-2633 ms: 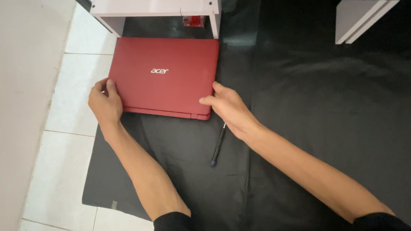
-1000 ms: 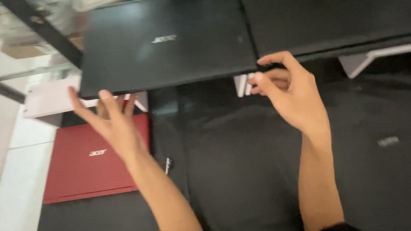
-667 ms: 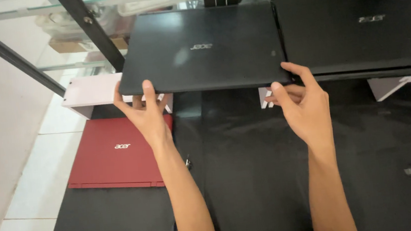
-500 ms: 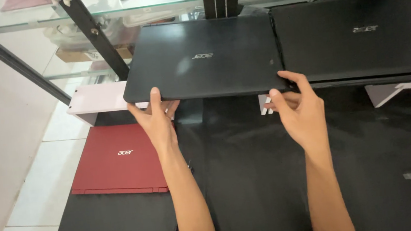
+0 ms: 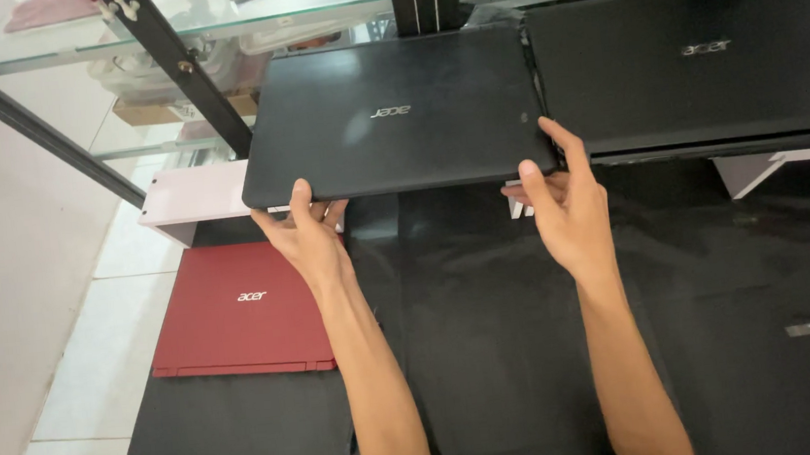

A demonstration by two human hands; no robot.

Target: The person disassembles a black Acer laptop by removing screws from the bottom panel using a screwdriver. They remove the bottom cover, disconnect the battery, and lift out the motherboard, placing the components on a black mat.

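Observation:
A closed black laptop (image 5: 394, 115) lies on a low white shelf. My left hand (image 5: 305, 232) grips its front left edge, thumb on the lid and fingers underneath. My right hand (image 5: 565, 197) holds its front right corner the same way. Down on the black mat (image 5: 496, 347), a closed red laptop (image 5: 243, 310) lies flat to the left of my left forearm.
A second closed black laptop (image 5: 706, 60) sits on the shelf right beside the held one. Glass shelves on black metal posts (image 5: 177, 66) rise behind. White shelf legs (image 5: 746, 175) stand on the mat. White floor tiles (image 5: 74, 388) and a wall are at the left.
My hands left the red laptop on the mat, rose to the shelf and closed on the front edge of the left black laptop. The view has tilted up.

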